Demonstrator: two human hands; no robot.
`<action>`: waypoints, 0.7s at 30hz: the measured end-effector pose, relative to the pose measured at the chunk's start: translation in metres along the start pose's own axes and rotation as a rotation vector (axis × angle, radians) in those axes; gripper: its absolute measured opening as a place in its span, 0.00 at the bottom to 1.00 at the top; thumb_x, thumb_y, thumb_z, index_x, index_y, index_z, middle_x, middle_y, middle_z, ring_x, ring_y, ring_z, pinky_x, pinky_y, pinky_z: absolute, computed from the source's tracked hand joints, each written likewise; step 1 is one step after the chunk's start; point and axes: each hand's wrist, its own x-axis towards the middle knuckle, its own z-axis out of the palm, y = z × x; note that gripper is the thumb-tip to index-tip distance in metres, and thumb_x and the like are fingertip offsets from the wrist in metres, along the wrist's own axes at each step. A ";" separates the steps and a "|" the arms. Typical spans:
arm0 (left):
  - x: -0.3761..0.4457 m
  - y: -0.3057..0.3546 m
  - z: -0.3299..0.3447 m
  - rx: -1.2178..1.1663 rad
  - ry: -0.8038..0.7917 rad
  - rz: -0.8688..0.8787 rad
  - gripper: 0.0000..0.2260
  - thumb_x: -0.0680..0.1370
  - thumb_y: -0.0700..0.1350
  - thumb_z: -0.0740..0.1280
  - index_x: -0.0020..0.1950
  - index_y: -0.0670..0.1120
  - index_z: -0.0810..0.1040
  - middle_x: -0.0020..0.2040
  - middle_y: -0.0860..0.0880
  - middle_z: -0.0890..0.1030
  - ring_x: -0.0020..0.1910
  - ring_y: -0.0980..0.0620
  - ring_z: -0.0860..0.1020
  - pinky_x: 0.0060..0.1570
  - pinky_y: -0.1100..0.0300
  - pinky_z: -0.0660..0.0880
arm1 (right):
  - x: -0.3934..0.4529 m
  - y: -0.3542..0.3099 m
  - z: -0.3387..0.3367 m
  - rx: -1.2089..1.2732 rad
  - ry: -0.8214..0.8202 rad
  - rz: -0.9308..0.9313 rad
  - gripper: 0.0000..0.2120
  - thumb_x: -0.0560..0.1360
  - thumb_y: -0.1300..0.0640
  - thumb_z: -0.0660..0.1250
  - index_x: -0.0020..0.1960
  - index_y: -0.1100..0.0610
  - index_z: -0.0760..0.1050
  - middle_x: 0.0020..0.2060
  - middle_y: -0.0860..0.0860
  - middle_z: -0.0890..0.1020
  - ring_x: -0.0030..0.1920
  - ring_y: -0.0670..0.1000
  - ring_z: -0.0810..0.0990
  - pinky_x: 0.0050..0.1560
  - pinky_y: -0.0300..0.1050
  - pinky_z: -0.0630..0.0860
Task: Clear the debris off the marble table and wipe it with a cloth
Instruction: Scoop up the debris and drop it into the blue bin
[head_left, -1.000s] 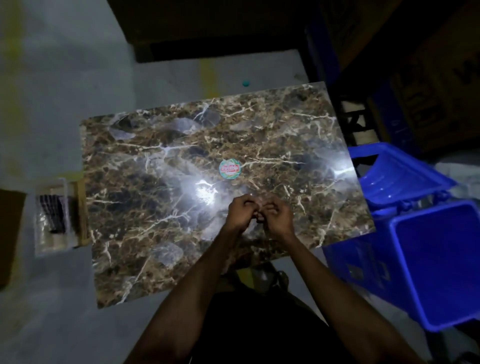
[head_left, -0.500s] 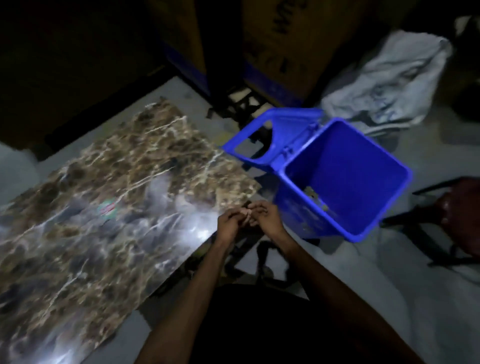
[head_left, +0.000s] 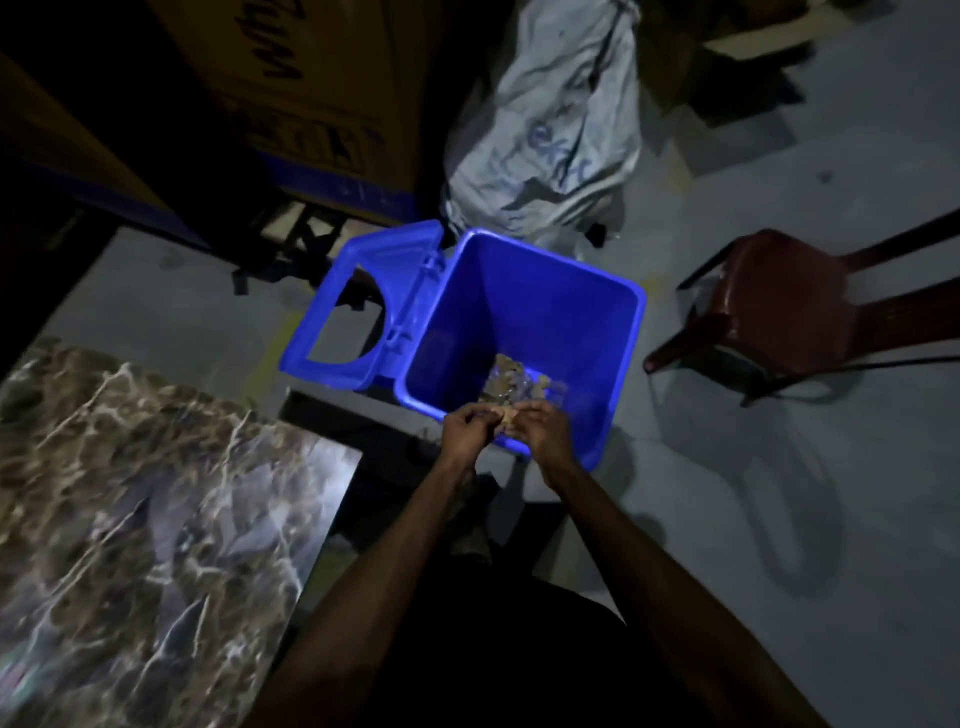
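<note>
My left hand (head_left: 464, 427) and right hand (head_left: 543, 428) meet over the near rim of the blue bin (head_left: 621, 332), fingers curled, pinching a small scrap of debris (head_left: 505, 414) between them; its long axis is too small to tell; the marble table (head_left: 156, 499) lies left, its long side running away from me.

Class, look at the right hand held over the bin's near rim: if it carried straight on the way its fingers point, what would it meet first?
Probably the left hand: the right hand points its fingers toward it, across a small scrap pinched between them above the bin. Depth is unclear.
</note>
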 end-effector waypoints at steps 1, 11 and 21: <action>0.011 0.006 0.010 -0.003 -0.014 -0.005 0.07 0.76 0.33 0.72 0.42 0.44 0.84 0.42 0.40 0.85 0.42 0.45 0.82 0.48 0.53 0.79 | 0.012 -0.008 -0.005 -0.012 0.021 0.003 0.08 0.78 0.75 0.64 0.47 0.64 0.78 0.35 0.56 0.84 0.32 0.50 0.84 0.38 0.42 0.84; 0.072 0.049 0.071 -0.227 0.017 -0.253 0.09 0.78 0.29 0.61 0.52 0.32 0.81 0.51 0.36 0.82 0.44 0.47 0.81 0.35 0.64 0.81 | 0.090 -0.048 -0.032 -0.023 0.110 0.111 0.11 0.77 0.72 0.67 0.44 0.58 0.82 0.36 0.53 0.85 0.42 0.58 0.82 0.47 0.50 0.82; 0.057 0.052 0.116 -0.431 0.292 -0.161 0.11 0.79 0.32 0.62 0.41 0.43 0.80 0.32 0.48 0.81 0.37 0.50 0.77 0.39 0.58 0.76 | 0.146 -0.082 -0.081 -0.222 -0.203 0.146 0.16 0.80 0.75 0.57 0.43 0.60 0.78 0.33 0.50 0.84 0.31 0.48 0.83 0.34 0.38 0.80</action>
